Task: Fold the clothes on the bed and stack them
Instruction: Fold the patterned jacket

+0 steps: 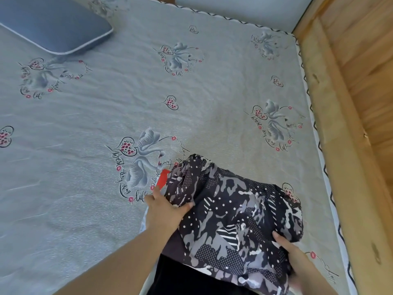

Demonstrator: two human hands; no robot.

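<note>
I see even, soft daylight with faint shadows and no glare; the wide lens bends the bed (191, 86) edges, and detail is slightly soft.

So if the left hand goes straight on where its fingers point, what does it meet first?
Probably the small red cloth piece just beyond the left hand, peeking from under the dark patterned garment; depth is unclear.

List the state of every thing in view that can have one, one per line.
Patterned garment: bunched up, not folded flat, lying at the near edge of the bed, held on both sides.
Left hand: thumb and fingers grip the garment's left edge.
Right hand: holds the garment's right side, fingers partly hidden.
Red item: mostly covered by the garment.
Pillow: flat at the far left corner.
Bedsheet: spread, slightly wrinkled.
</note>
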